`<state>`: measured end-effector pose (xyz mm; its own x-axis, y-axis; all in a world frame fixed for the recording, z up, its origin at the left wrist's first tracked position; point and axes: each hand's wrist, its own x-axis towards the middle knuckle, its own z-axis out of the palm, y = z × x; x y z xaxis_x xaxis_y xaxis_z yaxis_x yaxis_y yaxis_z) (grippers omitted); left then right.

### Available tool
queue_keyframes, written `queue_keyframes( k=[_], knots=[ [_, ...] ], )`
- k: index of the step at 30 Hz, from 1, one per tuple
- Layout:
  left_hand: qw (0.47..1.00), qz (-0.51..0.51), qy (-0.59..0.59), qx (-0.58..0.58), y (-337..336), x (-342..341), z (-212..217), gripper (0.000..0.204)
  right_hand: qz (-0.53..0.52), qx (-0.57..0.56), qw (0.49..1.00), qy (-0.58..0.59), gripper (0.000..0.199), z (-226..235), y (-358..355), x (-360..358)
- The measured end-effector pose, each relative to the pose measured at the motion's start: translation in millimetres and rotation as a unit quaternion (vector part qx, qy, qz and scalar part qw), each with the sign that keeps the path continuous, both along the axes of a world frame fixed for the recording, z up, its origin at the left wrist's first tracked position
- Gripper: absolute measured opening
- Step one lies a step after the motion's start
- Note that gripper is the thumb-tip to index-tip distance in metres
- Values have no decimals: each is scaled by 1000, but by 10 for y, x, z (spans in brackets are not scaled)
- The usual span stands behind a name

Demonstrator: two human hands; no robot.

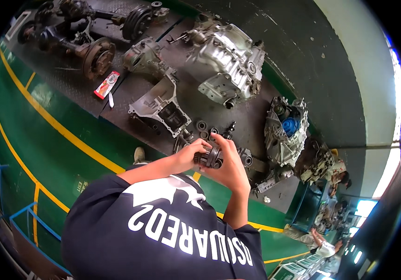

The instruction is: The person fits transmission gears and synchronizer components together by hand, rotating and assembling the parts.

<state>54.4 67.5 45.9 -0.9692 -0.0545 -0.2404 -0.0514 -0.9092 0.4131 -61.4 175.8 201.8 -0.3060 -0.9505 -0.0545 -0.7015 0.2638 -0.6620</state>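
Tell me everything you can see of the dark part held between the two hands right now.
The dark metal part is small and round, like a gear or bearing, with ringed edges that look greasy. It is held up in front of the chest, above the green floor, well off the dark mat of gearbox parts. The left hand grips its left side; the right hand wraps over its top and right. Fingers hide much of it.

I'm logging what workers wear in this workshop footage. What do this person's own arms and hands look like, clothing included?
Both hands, the left hand and the right hand, are bare: no gloves, and no rings or watch that I can make out. The forearms are bare too. The person wears a dark navy short-sleeved T-shirt with large white block lettering and a white leaf-like graphic. No cables or straps show on the arms.
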Motion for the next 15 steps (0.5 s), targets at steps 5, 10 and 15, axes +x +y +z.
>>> queue_keyframes(
  k=[5, 10, 15],
  knots=[
    [994, 50, 0, 99, -169, 119, 108, 27, -57, -52, 996, -48, 88, -210, -40, 172],
    [984, 15, 51, 171, -277, 251, 50, 34, -70, -71, 995, 15, 73, -173, -127, 377],
    [978, -32, 10, 208, -430, 331, 21, 39, -102, -108, 988, -26, 75, -286, -153, 491]
  ],
)
